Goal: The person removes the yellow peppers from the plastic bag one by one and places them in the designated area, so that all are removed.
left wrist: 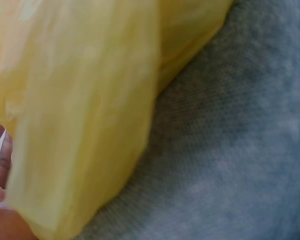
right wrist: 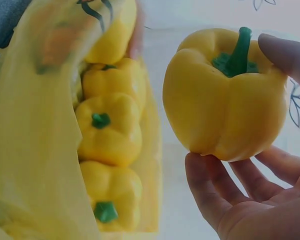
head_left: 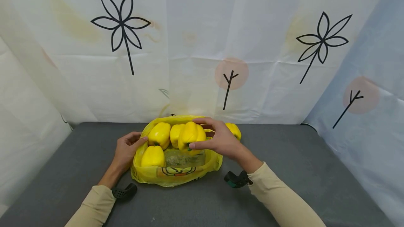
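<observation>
In the head view, the yellow pepper [head_left: 191,134], likely light and firm with glossy, slippery skin, sits at the right of the open bag's [head_left: 151,174] mouth, grasped by the right hand [head_left: 222,141] reaching in from the right; the left hand's [head_left: 126,150] fingers pinch the bag's left rim, its forearm slanting up. The left wrist view shows thin, limp plastic above the surface [left wrist: 230,160]; that grip is unclear here. In the right wrist view, thumb beside green stem [right wrist: 242,52], fingers under the opposite end: holding the 2 ends seems secure.
</observation>
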### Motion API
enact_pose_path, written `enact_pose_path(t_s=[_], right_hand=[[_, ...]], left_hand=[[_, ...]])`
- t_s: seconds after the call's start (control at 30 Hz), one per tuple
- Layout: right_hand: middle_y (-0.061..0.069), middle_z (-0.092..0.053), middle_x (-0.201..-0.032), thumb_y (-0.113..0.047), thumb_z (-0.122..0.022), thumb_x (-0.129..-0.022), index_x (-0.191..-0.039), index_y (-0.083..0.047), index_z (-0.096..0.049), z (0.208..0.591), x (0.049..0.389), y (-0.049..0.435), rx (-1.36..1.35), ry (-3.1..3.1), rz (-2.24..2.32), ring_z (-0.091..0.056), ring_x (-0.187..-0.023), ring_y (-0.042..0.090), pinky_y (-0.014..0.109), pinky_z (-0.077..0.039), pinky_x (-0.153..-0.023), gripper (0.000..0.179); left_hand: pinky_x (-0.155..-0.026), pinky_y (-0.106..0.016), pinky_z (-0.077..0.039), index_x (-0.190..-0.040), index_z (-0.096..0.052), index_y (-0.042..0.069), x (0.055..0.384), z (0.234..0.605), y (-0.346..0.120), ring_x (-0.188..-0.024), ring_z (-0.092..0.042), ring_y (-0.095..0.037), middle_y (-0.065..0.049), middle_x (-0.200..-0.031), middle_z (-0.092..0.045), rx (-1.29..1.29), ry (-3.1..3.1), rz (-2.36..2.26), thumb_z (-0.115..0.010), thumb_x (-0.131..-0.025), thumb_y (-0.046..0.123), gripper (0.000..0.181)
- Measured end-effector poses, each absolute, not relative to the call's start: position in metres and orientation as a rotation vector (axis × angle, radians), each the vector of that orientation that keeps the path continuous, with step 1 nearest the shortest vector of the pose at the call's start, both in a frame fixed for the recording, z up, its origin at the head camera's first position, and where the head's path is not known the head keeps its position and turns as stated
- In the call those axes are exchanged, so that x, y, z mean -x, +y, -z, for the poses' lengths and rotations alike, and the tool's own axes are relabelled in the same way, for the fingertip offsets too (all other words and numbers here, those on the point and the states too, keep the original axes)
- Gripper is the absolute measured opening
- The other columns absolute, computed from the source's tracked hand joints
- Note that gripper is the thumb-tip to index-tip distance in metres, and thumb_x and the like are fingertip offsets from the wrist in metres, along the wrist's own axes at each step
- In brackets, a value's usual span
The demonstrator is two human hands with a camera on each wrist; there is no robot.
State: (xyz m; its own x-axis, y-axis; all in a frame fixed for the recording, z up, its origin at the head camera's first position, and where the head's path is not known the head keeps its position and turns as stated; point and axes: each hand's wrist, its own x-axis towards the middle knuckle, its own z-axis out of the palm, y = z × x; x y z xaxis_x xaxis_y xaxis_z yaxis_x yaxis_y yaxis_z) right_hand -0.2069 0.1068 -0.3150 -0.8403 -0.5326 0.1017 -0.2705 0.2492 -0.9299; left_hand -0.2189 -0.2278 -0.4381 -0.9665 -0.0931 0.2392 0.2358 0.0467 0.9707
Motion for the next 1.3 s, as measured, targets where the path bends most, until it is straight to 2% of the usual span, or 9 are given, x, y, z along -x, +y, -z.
enact_pose_path(t_s=[0.2,0.43,0.63,0.93,1.3], right_hand=[[0.009,-0.052,-0.144,-0.02,-0.086,-0.084,-0.148,-0.013,-0.052,0.312,0.205,0.126,0.778,2.29,1.676,-0.06,-0.119,0.029,0.041,-0.055,-0.095,0.073],[0.011,-0.051,-0.145,-0.013,-0.084,-0.086,-0.149,-0.01,-0.05,0.309,0.207,0.15,0.748,2.291,1.726,-0.058,-0.121,0.031,0.039,-0.054,-0.095,0.072],[0.014,-0.05,-0.145,-0.01,-0.082,-0.087,-0.149,-0.008,-0.049,0.307,0.21,0.172,0.739,2.318,1.744,-0.058,-0.122,0.034,0.036,-0.055,-0.094,0.07],[0.012,-0.047,-0.149,-0.01,-0.081,-0.088,-0.15,-0.007,-0.047,0.304,0.216,0.203,0.695,2.398,1.688,-0.052,-0.13,0.036,0.036,-0.053,-0.098,0.071],[0.017,-0.045,-0.15,-0.012,-0.079,-0.09,-0.153,-0.004,-0.042,0.309,0.229,0.24,0.611,2.448,1.618,-0.051,-0.131,0.041,0.03,-0.055,-0.092,0.074]], left_hand=[[-0.074,-0.022,-0.058,-0.121,-0.061,-0.016,0.219,0.44,-0.228,-0.087,-0.067,-0.01,0.005,-0.095,-0.07,0.166,-2.075,2.02,-0.069,-0.099,0.012,0.036],[-0.076,-0.023,-0.059,-0.118,-0.065,-0.009,0.221,0.442,-0.229,-0.088,-0.068,-0.011,0.005,-0.097,-0.071,0.17,-2.074,2.03,-0.069,-0.099,0.014,0.03],[-0.075,-0.022,-0.059,-0.118,-0.065,-0.008,0.221,0.443,-0.23,-0.088,-0.067,-0.011,0.004,-0.096,-0.07,0.164,-2.079,2.03,-0.07,-0.099,0.015,0.03],[-0.075,-0.023,-0.059,-0.118,-0.066,-0.008,0.222,0.442,-0.231,-0.087,-0.067,-0.012,0.004,-0.096,-0.07,0.149,-2.085,2.03,-0.07,-0.099,0.016,0.031],[-0.075,-0.022,-0.059,-0.117,-0.066,-0.008,0.222,0.442,-0.232,-0.087,-0.068,-0.01,0.005,-0.097,-0.07,0.181,-2.085,2.016,-0.069,-0.099,0.015,0.03]])
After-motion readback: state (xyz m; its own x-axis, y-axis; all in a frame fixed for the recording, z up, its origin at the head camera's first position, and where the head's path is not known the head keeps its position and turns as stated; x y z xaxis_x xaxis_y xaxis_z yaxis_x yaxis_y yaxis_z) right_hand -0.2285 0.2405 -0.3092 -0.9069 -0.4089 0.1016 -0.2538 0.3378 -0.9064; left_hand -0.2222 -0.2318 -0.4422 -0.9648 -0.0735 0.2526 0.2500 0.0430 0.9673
